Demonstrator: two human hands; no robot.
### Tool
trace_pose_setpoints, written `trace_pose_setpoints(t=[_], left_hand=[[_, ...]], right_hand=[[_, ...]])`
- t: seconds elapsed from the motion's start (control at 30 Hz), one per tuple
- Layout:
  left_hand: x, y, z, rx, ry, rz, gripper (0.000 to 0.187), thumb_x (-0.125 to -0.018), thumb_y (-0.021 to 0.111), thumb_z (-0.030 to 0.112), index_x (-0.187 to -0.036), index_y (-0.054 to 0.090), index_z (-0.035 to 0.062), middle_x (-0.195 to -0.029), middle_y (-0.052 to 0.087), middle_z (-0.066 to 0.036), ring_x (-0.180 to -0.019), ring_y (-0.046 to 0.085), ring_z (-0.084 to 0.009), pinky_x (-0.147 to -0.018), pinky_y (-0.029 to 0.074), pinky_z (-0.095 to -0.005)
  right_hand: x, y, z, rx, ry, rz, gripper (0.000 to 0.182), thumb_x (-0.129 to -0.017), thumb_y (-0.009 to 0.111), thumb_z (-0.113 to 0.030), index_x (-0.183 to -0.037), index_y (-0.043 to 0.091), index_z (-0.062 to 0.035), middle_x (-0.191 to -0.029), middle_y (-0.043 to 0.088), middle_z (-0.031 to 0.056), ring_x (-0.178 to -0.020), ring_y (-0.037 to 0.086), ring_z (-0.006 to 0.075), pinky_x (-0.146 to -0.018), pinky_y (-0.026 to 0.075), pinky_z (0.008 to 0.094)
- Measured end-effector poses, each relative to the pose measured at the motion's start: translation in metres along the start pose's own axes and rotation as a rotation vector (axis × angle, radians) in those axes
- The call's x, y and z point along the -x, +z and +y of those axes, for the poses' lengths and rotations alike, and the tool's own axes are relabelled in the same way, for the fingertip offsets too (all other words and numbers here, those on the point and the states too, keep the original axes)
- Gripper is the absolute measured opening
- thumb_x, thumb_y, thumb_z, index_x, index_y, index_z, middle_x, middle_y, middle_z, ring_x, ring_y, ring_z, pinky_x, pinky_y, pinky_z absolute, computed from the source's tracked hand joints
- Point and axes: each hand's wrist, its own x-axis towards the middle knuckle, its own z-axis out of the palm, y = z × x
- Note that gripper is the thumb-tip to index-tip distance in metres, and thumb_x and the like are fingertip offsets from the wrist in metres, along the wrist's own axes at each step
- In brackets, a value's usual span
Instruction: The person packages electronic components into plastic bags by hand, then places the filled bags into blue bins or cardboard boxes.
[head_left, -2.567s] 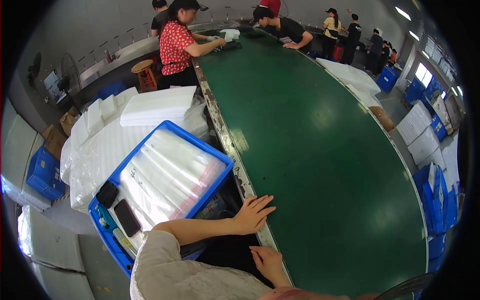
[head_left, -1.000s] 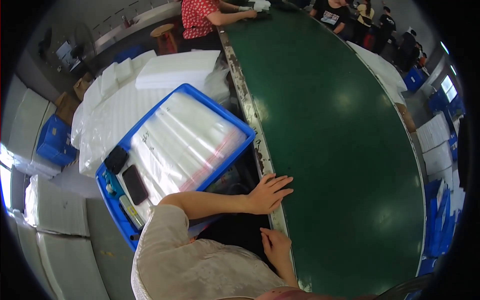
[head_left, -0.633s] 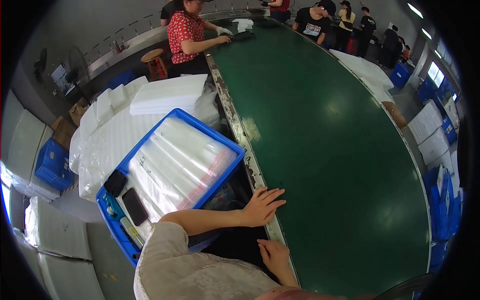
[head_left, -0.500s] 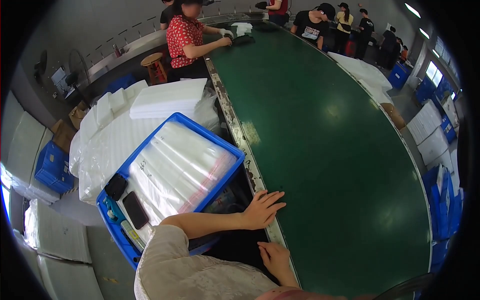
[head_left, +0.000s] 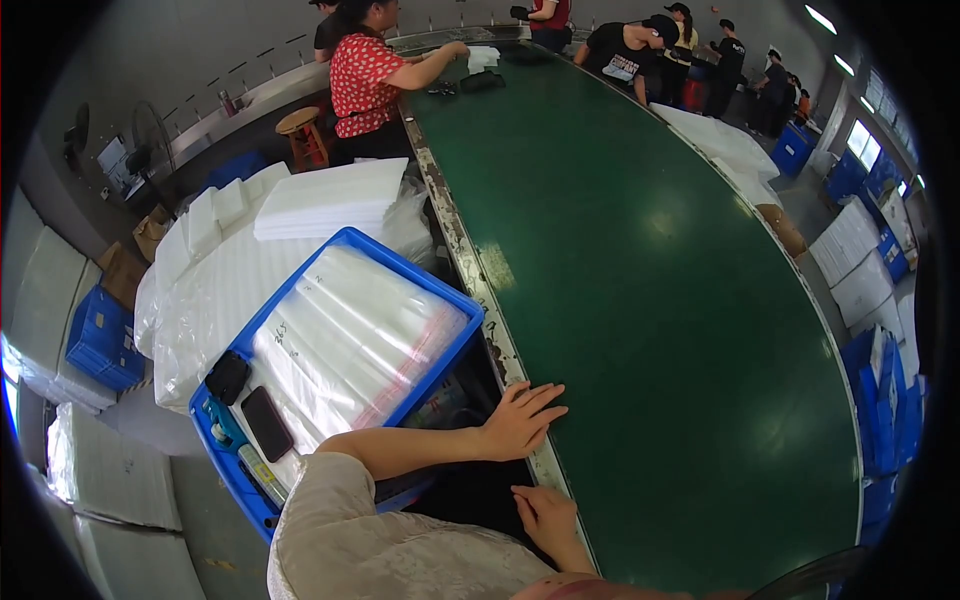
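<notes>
My left hand (head_left: 522, 420) rests palm down across the worn metal edge (head_left: 507, 365) of a green belt table (head_left: 640, 300), its fingers spread onto the green surface and holding nothing. Just below it, my right hand (head_left: 550, 515) lies against the same edge near my body, fingers partly curled and thumb apart, with nothing seen in it. Left of my hands stands a blue tray (head_left: 408, 400) holding clear plastic bags (head_left: 350, 335), a phone (head_left: 267, 424), a black object (head_left: 228, 377) and a marker-like tube (head_left: 262, 473).
White foam sheets (head_left: 330, 200) are stacked beyond the tray. A person in a red patterned shirt (head_left: 365, 80) stands at the far left of the belt, near black items (head_left: 482, 81) and white cloth-like pieces (head_left: 483, 58). Another person in black (head_left: 622, 55) leans at the far right edge.
The person in the red shirt has shifted upright and reaches toward the white pieces, away from the black items. The view has shifted slightly. My hands keep their places on the edge.
</notes>
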Motion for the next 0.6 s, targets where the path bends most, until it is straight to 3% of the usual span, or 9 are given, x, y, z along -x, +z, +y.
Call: trace_pose_setpoints(t=[0.6], left_hand=[[0.0000,-0.0006,0.0000,-0.001,-0.013,-0.031,0.046,-0.092,0.057,0.012,-0.138,0.056,0.0103,-0.157,0.041,-0.017,-0.142,0.043,-0.0313,-0.116,0.026,-0.0526]], right_hand=[[-0.0001,0.0012,0.0019,0.034,-0.042,0.010,0.012,-0.086,0.074,-0.008,-0.098,0.074,-0.0085,-0.076,0.067,0.0077,-0.063,0.065,0.0275,-0.055,0.050,0.0369]])
